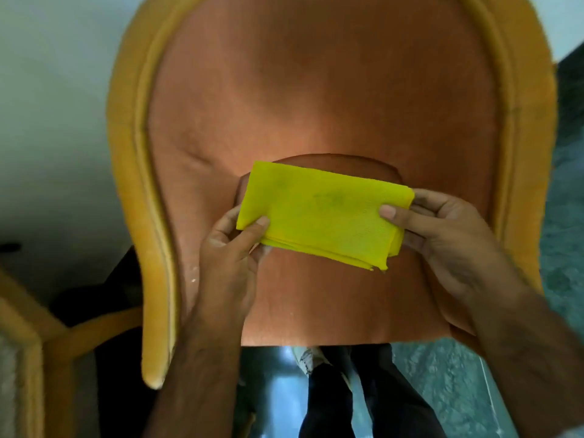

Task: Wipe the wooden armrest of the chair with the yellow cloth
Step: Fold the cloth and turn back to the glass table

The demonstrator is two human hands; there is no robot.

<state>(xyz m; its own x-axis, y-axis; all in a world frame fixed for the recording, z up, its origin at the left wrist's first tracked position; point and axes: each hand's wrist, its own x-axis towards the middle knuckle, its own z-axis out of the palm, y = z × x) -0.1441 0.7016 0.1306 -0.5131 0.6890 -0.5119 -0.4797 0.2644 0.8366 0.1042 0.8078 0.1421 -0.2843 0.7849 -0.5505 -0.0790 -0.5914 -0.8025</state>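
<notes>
in the middle of the frame i see the folded yellow cloth (322,216) above the orange chair (316,99) seat, my left hand (230,248) grip pinching its left corner and my right hand (442,229) grip pinching its right end, with the wooden armrest (158,279) at the lower left.

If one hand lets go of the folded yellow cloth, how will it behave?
The yellow cloth is probably floppy: its layered lower edge already sags. It likely weighs little, since the left hand and right hand hold it by fingertip grip only. Released, the folds would probably droop open.
</notes>
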